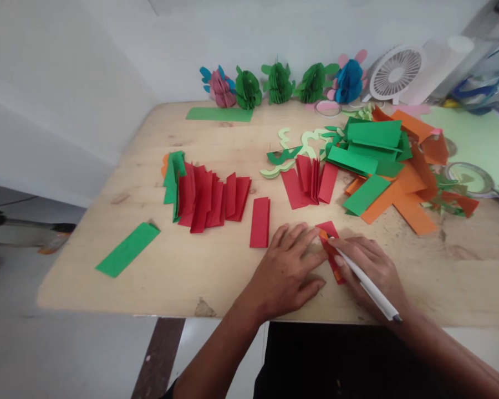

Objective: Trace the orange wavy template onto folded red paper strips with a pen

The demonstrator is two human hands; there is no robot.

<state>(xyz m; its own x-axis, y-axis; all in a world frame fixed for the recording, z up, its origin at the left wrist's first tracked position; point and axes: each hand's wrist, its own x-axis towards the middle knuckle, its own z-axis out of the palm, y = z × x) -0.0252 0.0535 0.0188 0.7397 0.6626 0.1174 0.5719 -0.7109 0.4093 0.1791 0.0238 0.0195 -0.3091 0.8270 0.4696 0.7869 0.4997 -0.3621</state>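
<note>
Red rectangular paper strip (331,264) sits near the front edge of the pale wooden worktop (224,266); left hand (293,270) lies flat, fingers loosely spread, tips on the strip, gripping nothing; right hand (368,269) has its fingers wrapped round a slim white pen (370,284), tip by a small orange paper piece (324,235).

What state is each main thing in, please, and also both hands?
Left hand, palm down, fingers partly spread
Right hand, closed on the white pen
White pen, slanted, lower end at the orange piece
Red paper between the hands, partly covered
Lone red paper, folded, lying flat
Lone green paper, folded, lying flat
Blue paper figure, upright, fanned out
Fan, upright; running or not, I cannot tell
</note>
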